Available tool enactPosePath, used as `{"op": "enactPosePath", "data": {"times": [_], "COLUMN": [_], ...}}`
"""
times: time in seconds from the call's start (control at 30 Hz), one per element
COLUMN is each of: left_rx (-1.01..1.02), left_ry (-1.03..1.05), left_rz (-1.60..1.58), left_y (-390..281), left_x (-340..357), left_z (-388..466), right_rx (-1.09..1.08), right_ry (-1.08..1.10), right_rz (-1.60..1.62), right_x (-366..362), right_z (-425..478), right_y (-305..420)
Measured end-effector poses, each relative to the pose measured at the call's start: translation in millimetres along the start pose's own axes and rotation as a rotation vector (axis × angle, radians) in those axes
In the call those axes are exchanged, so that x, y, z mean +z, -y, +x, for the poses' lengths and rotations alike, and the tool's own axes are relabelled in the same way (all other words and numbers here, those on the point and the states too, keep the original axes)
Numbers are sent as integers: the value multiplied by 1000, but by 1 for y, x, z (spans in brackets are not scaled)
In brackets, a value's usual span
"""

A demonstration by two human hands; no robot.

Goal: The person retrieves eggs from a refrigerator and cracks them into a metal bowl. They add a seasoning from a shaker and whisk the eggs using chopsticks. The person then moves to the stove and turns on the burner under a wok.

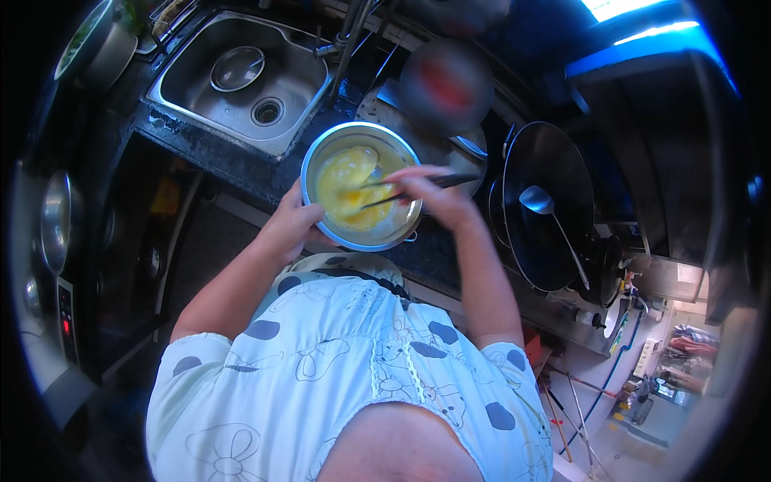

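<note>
A metal mixing bowl (313, 223) with yellow beaten egg (343, 181) inside is tipped towards me at the counter's front edge. My left hand (299, 218) grips its left rim, thumb over the edge. In my right hand (430, 193) is a pair of dark chopsticks (385, 194), their tips down in the egg. The hand and chopsticks are blurred by motion. Streaks of deeper yellow yolk and some clear egg white show in the liquid.
Behind to the left, a stainless steel sink (187, 90) holds a shallow metal dish (237, 69). A large black wok (548, 241) with a metal spatula (537, 200) stands to the right. Beyond my bowl is a round cutting board (385, 111), partly covered by a blurred bowl (446, 114) with red contents.
</note>
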State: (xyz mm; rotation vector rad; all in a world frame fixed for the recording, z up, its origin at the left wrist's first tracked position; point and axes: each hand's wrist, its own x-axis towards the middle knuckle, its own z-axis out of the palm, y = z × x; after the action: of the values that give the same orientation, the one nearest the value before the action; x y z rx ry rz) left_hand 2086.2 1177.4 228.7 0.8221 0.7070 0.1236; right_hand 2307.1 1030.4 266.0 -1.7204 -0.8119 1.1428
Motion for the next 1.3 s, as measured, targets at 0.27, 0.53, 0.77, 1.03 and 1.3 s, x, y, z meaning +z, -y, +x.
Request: {"op": "enactPosePath", "data": {"times": [0.27, 0.53, 0.77, 1.03, 1.3], "left_rx": [-54, -30, -7, -48, -45], "left_ry": [54, 19, -54, -72, -15], "left_rz": [7, 27, -53, -67, -23], "left_y": [2, -7, 2, 4, 8], "left_x": [-11, -12, -12, -5, -4], "left_z": [2, 2, 12, 16, 23], "right_rx": [-75, -147, -87, -173, -199], "right_ry": [-178, -268, -317, -239, -90], "right_rz": [-56, -46, 66, 194, 197], "right_x": [-16, -25, -16, 4, 8], "right_z": [8, 16, 19, 26, 26], "right_y": [-7, 0, 1, -11, -10]}}
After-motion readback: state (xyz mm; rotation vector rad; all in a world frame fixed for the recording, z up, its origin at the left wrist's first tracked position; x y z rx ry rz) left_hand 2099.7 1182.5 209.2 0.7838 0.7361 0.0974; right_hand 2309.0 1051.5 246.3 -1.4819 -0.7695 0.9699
